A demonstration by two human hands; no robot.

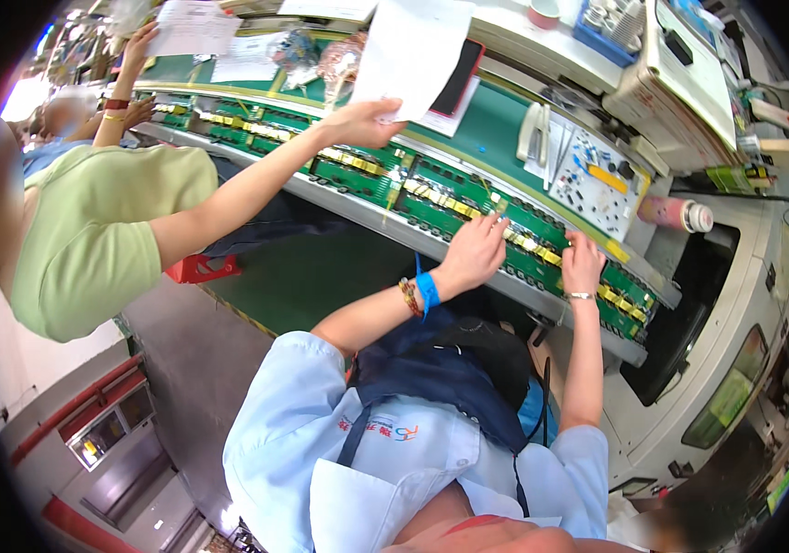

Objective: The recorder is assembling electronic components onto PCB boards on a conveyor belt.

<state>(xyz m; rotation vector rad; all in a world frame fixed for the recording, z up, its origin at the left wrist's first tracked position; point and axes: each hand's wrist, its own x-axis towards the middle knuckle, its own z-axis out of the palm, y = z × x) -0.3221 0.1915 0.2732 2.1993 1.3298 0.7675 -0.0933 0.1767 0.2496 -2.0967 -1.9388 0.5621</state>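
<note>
Green circuit boards (438,196) with rows of yellow-wrapped parts and black components lie end to end along a metal rail (367,214). My left hand (476,251), with a blue strap and a beaded bracelet at its wrist, rests over the near side of a board. Its fingers are loosely stretched toward the yellow parts (542,247), with nothing visible in them. Farther right, my right hand (583,267), wearing a silver bangle, has its fingers curled at the board. Whatever lies under those fingertips is hidden.
A co-worker's hand (364,123) reaches in from the left with a white sheet (418,51). Behind the rail sit a tray of small black parts (597,198), a yellow-handled tool (606,178) and a pink bottle (676,214). A white machine (689,369) stands at right.
</note>
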